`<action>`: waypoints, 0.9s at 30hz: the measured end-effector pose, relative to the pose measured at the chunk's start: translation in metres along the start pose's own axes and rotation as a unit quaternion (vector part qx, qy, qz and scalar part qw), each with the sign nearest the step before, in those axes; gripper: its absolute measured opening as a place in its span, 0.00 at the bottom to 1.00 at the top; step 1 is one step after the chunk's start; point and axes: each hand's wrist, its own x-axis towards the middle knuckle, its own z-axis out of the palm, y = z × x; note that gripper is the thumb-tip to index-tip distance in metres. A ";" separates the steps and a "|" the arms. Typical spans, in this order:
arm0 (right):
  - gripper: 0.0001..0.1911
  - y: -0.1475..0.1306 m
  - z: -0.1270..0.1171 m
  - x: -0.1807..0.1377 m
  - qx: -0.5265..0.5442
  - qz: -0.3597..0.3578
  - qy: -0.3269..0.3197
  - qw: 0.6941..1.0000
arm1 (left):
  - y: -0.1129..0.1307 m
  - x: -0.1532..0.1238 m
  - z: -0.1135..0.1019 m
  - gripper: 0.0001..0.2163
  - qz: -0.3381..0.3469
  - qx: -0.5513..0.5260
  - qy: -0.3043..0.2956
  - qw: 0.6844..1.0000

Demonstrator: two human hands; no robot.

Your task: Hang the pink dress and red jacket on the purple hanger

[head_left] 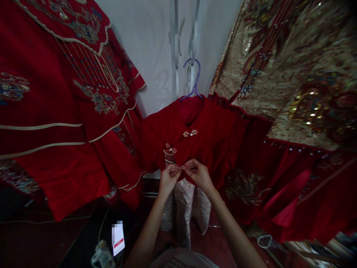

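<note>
A short red jacket (214, 145) hangs in front of me on a purple hanger (197, 80). Two flower-shaped beaded fasteners (190, 133) sit on its chest, and a beaded tassel ornament (169, 154) hangs lower on the left. At the jacket's lower front, my left hand (170, 175) and my right hand (197, 173) meet with pinched fingers. Between them is a small beaded fastener (182, 167), gripped from both sides; the fingertips partly cover it. A pale, shiny skirt (184, 208) shows below the jacket hem.
Embroidered red garments (92, 93) hang close on the left. To the right hangs a gold sequined garment (279, 82) over red skirts. A lit phone (118, 238) and a white plug adapter (102, 257) with a cable lie at lower left.
</note>
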 end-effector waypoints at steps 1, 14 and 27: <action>0.07 -0.001 0.000 0.000 -0.002 0.000 0.000 1.000 | 0.001 0.000 0.000 0.06 0.000 0.001 0.002 1.000; 0.07 0.001 0.001 0.003 -0.007 -0.011 -0.005 1.000 | 0.014 -0.003 -0.002 0.09 -0.001 0.016 0.013 1.000; 0.09 0.003 0.011 0.001 0.009 -0.014 0.019 1.000 | 0.010 0.000 -0.004 0.07 -0.001 0.014 0.023 1.000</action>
